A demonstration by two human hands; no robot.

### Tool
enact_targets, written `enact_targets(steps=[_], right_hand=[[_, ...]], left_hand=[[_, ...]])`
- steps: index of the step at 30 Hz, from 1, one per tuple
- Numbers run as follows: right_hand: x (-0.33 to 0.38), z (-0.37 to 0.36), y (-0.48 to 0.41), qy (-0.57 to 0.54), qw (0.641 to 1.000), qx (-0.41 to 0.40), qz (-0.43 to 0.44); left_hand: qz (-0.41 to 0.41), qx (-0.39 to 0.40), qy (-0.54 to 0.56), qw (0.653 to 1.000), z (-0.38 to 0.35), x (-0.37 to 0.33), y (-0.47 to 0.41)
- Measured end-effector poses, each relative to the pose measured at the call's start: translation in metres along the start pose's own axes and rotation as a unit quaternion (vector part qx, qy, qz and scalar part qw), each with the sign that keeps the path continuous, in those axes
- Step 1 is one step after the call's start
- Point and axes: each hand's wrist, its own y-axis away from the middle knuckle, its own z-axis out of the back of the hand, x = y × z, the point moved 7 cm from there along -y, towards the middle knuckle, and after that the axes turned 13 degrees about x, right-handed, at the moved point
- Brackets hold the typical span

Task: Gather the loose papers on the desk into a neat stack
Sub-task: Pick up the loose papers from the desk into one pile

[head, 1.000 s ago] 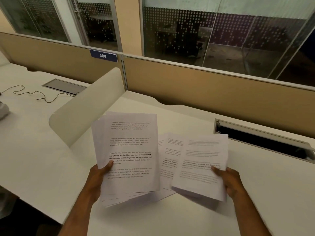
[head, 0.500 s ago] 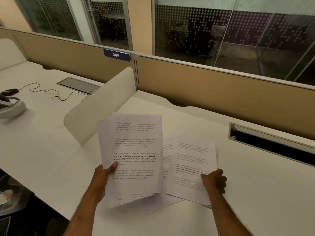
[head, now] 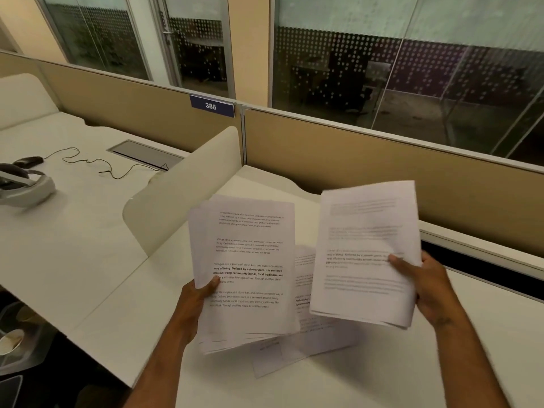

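My left hand (head: 195, 301) grips a thick sheaf of printed papers (head: 250, 260) by its left edge, held above the white desk (head: 382, 372), its lower edges fanned out unevenly. My right hand (head: 424, 284) grips a smaller bundle of printed sheets (head: 365, 251) by its right edge, lifted off the desk and blurred. Between and below the two bundles, a few loose sheets (head: 306, 340) lie flat on the desk, partly hidden by the held papers.
A cream divider panel (head: 182, 189) stands left of the papers. A tan partition (head: 382, 166) backs the desk, with a dark cable slot (head: 482, 269) at right. On the neighbouring desk lie a headset (head: 20, 184) and a thin cable (head: 88, 163).
My right hand has lifted its bundle up off the desk and raised it level with the left sheaf, uncovering loose sheets underneath. The left hand holds its sheaf as before.
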Motion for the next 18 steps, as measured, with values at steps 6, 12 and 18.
enact_targets(steps=[6, 12, 18], right_hand=[[0.007, -0.062, 0.013, -0.057, 0.992, 0.112, -0.008], [-0.050, -0.149, 0.020, -0.060, 0.984, 0.150, -0.071], [-0.072, -0.200, 0.022, 0.033, 0.982, 0.176, -0.060]], left_hand=[[0.002, 0.016, 0.000, 1.000, -0.018, 0.000, 0.003], [0.003, 0.037, -0.015, 0.999, -0.032, 0.002, 0.014], [0.008, 0.028, -0.018, 0.999, -0.024, 0.008, 0.030]])
